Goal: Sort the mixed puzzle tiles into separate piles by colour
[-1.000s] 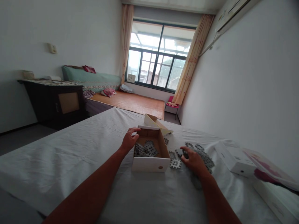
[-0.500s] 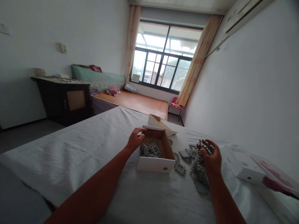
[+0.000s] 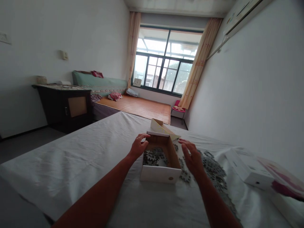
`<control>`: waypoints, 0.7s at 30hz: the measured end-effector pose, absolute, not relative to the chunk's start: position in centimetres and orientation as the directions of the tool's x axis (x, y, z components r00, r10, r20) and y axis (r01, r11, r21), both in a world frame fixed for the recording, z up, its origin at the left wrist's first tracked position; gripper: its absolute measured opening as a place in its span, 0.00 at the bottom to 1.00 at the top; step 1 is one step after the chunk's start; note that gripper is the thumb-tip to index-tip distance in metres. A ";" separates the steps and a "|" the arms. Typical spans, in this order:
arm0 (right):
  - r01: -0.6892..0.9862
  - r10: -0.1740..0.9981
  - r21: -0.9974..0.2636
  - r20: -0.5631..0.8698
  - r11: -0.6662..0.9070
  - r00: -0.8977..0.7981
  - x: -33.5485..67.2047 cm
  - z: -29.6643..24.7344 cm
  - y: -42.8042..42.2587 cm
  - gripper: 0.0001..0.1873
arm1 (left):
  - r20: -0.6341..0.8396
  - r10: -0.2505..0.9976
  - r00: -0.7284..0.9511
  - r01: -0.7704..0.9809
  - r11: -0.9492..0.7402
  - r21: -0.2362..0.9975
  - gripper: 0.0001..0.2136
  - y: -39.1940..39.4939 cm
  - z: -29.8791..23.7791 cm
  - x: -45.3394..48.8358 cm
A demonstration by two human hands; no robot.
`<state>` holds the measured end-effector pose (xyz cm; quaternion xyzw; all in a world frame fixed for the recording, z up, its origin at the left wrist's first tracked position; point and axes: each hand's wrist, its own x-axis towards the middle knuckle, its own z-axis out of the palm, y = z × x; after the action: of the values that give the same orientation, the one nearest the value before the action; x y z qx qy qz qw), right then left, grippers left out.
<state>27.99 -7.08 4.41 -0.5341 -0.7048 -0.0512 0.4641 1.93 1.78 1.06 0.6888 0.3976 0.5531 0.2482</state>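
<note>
A white cardboard box with a brown inside stands uncovered on the grey sheet. Grey interlocking puzzle-like pieces lie in its bottom, mostly toward the left. My left hand is at the box's far left rim, thumb and fingers closed about the edge. To the right of the box, my right hand has its fingers stretched out and apart, with nothing visible in them. It hovers near a few loose grey pieces beside the box wall. A larger heap of grey pieces spreads right of my right forearm, which partly hides it.
Behind the box lies a pale, folded-looking cardboard lid. At the right are a white box and a pink-and-white package. Farther off stand a dark cabinet, a bed with an orange mat, and a pink chair.
My right hand has moved left from the heap toward the box, and its fingers have opened; the pieces it was handling are out of it. My left hand stays at the rim.
</note>
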 end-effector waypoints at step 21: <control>0.860 0.876 -0.253 0.083 -0.443 0.476 41.0 -1.6 -6.2 0.36 | 0.555 0.827 0.084 0.281 -0.554 0.783 0.17 1.7 1.5 1.8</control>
<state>41.01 -6.15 -1.62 -0.8488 -0.5112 0.0300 0.1312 1.84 1.74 1.50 0.6923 0.4003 0.5457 0.2502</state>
